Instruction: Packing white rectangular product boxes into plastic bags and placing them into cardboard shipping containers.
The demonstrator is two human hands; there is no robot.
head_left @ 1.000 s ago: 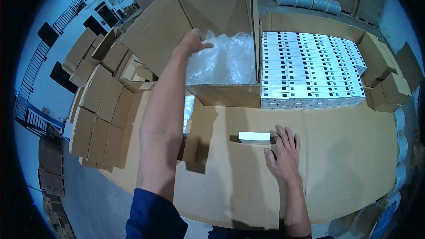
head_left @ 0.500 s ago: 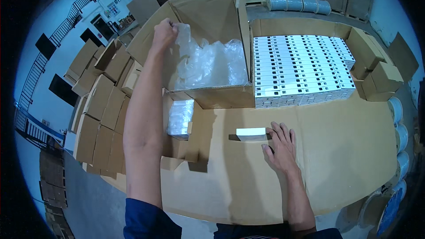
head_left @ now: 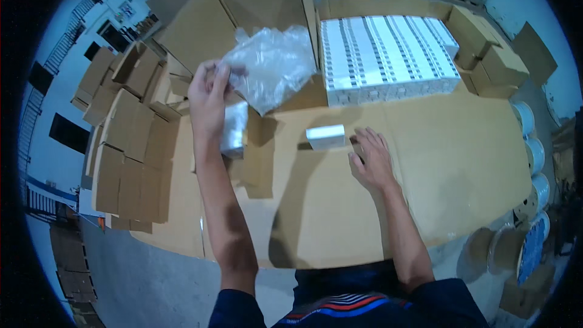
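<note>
Here, the left hand (head_left: 208, 94) was raised above the far left part of the cardboard worktop (head_left: 461, 164), its fingers pinched on the edge of a crumpled clear plastic bag (head_left: 270, 64); half a second earlier that hand was down at the rim of the large open carton (head_left: 243, 6), where the plastic lay, and the bag had since come up out of it and hung in the air before the carton's near wall. That lift suggests one bag was drawn from the stock for use at the worktop. The right hand (head_left: 371, 161) rested flat, fingers spread, on the middle of the worktop, just beside a small white box (head_left: 326, 136) and in much the same spot as before; contact with the box could not be told. A second clear packet (head_left: 234, 130) lay just below the left hand at the worktop's left edge. Beyond, along the far edge, a shallow carton held white boxes in rows (head_left: 388, 51). Flat-stacked brown cartons (head_left: 124, 140) stood off the left edge; tape rolls (head_left: 531, 146) off the right.
</note>
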